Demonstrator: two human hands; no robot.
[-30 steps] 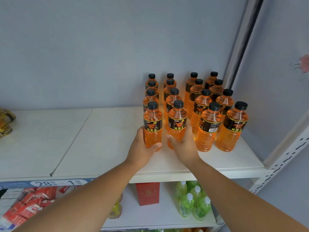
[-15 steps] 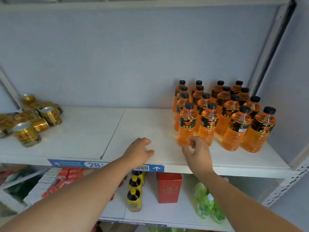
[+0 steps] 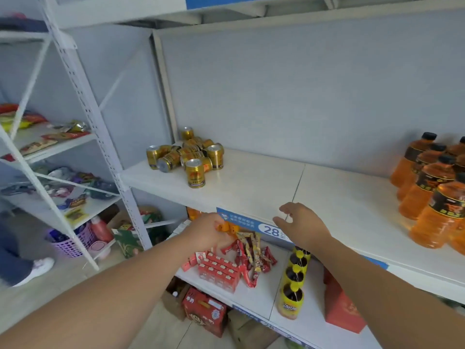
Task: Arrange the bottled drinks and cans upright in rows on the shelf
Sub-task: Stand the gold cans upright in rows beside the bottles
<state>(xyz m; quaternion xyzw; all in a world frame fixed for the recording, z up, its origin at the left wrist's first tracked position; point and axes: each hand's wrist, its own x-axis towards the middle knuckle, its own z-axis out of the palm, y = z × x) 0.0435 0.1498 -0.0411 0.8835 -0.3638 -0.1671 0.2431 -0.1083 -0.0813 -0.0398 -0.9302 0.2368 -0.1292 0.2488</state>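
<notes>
Gold cans (image 3: 186, 154) lie in a heap at the left end of the white shelf (image 3: 251, 187), some upright, several on their sides. One upright can (image 3: 195, 173) stands in front of the heap. Orange bottles with black caps (image 3: 432, 187) stand upright in rows at the right end. My left hand (image 3: 206, 230) hovers just in front of and below the shelf's front edge, fingers loosely curled, holding nothing that I can see. My right hand (image 3: 299, 222) floats over the front edge with relaxed, spread fingers, empty. Both hands are well apart from cans and bottles.
The lower shelf carries red cartons (image 3: 219, 272), snack sachets (image 3: 251, 253), yellow-capped dark bottles (image 3: 293, 280) and a red box (image 3: 342, 306). A slanted white rack (image 3: 83, 102) with snack packs stands left. A purple basket (image 3: 73, 240), boxes and a person's shoe (image 3: 37, 268) are on the floor.
Both hands have left the front orange bottles and moved left to the shelf's front edge. The view has swung left, bringing the can heap into the middle.
</notes>
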